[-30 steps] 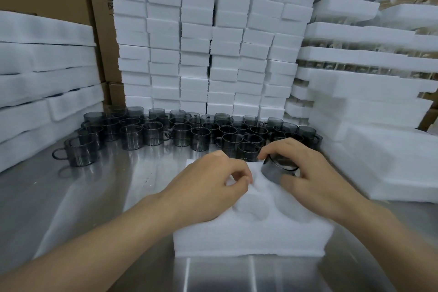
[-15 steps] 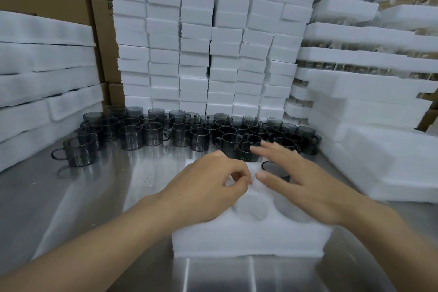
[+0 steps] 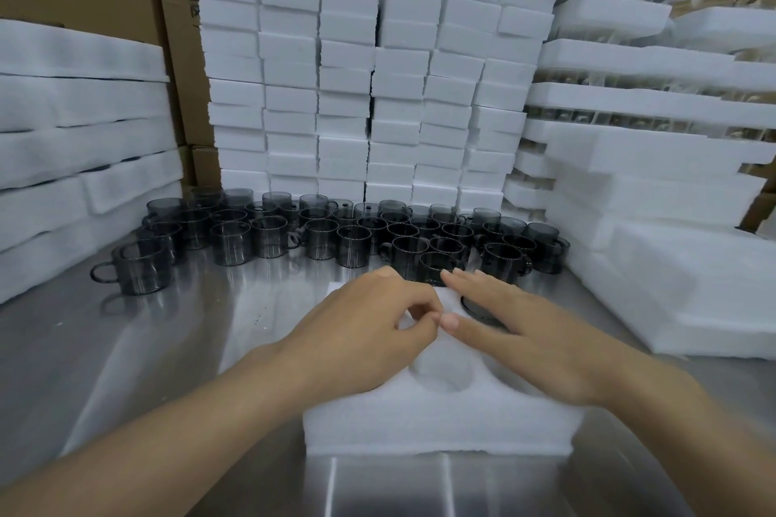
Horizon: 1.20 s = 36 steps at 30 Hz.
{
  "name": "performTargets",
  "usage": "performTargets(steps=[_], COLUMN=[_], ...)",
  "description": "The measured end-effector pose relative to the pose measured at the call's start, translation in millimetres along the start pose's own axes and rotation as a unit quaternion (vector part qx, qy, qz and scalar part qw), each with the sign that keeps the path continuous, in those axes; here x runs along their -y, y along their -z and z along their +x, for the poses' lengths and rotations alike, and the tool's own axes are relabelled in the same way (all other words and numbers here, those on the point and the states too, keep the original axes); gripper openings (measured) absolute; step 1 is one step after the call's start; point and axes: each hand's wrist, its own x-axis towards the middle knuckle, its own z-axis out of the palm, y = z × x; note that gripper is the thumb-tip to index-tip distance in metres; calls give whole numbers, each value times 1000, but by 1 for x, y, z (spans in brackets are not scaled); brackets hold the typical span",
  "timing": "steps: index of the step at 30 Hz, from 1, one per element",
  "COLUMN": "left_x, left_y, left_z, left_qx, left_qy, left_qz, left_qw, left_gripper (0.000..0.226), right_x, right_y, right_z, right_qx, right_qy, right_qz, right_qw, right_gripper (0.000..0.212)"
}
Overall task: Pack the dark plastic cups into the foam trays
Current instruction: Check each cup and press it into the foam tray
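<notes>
On the table (image 3: 168, 348), directly before the person, a foam tray (image 3: 441, 428) is lying with both hands working over it. The right hand (image 3: 516, 332) is lying flat, fingers straight, pressing on a dark cup (image 3: 472, 305) sitting in the far right pocket, only an arc of its rim showing. The left hand (image 3: 361, 332) is resting on the tray's far left part with fingers curled; whether it is pinching the foam I cannot tell. The hands are nearly touching at the fingertips. The near pocket (image 3: 445, 376) is sitting empty.

Pressing off centre is likely risking a crooked seat or torn foam. The tray may be sliding on the slick metal if the left hand is easing off. The loose cups (image 3: 319, 237) are crowding just behind the tray, so a hasty reach is risking toppling several.
</notes>
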Motion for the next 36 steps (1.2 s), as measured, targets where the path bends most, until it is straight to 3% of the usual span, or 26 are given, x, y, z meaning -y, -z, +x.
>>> performTargets(steps=[14,17,24,29,36], left_x=[2,1,0,3,4], left_y=[0,0,2,1,-1], left_z=[1,1,1,3,3], left_qx=[11,15,16,18,10], left_qy=[0,0,3,13,5], left_qz=[-8,-8,1,-4,-6], left_qw=[1000,1000,1000,1000,1000], left_gripper=[19,20,18,17,15], right_x=[11,19,32,26,14], right_y=[1,0,-4,-5,-11], right_z=[0,2,60,105,104], right_qx=[-40,-50,-164,-120,-205], right_qy=[-15,-21,-88,-147,-139], right_qz=[-30,-34,-113,-69,-81], right_qw=[999,998,976,979,965], right_gripper=[74,62,41,20,28])
